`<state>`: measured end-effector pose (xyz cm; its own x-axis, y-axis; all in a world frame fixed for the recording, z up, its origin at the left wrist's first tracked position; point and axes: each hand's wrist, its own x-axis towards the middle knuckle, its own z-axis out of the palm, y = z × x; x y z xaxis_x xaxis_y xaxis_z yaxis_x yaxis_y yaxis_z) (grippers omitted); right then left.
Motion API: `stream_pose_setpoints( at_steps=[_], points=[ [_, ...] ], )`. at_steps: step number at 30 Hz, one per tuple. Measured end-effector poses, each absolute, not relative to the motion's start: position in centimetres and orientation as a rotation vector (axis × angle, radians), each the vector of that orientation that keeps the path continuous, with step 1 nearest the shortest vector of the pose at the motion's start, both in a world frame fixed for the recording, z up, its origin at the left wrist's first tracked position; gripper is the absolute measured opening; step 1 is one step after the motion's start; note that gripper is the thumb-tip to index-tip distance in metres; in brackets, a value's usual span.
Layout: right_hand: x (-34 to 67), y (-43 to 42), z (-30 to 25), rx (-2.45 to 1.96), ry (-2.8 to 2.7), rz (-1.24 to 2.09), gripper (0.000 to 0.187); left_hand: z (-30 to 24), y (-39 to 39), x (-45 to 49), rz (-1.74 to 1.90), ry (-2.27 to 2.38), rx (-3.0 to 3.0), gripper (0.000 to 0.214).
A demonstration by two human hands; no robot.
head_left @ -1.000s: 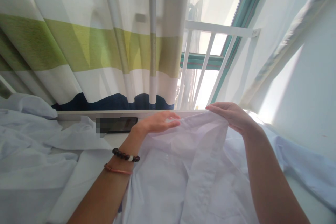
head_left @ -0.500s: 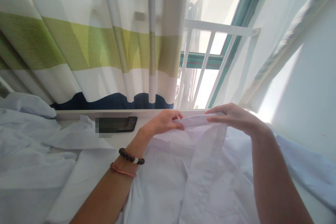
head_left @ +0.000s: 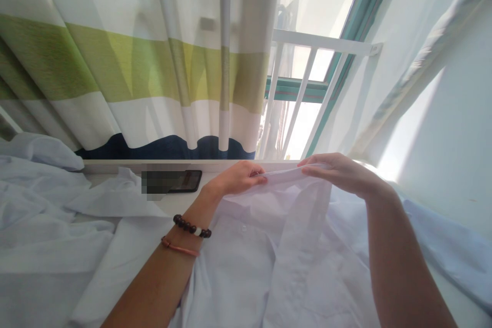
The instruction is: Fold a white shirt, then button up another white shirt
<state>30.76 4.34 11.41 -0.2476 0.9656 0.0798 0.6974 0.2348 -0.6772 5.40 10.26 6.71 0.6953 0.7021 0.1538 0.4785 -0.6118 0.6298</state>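
Note:
A white shirt (head_left: 246,256) with a button placket lies spread in front of me, its collar edge toward the window. My left hand (head_left: 240,177) pinches the left part of the collar (head_left: 282,174) between thumb and fingers. At the collar's right part, my right hand (head_left: 332,169) grips the cloth with the thumb on the near side and the fingers beyond. The collar is stretched between both hands, slightly raised. A dark beaded bracelet (head_left: 192,226) and a thin reddish band (head_left: 180,247) circle my left wrist.
A phone (head_left: 191,181), partly blurred out, lies left of my left hand. More white cloth (head_left: 46,225) is heaped at the left. Beyond the ledge hang a striped curtain (head_left: 134,66) and a white railing (head_left: 323,42) before the window. A wall (head_left: 453,138) stands at the right.
Both hands keep their hold on the collar. My right hand has shifted very slightly left, and the collar between the hands looks a little flatter.

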Motion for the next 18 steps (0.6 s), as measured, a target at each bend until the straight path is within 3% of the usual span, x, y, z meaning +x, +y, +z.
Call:
stream_pose_setpoints(
  at_steps=[18],
  points=[
    [31.2,5.4,10.3,-1.478,-1.876,0.671,0.030,6.6,10.4,5.5,0.626,0.945,2.367,0.026]
  ],
)
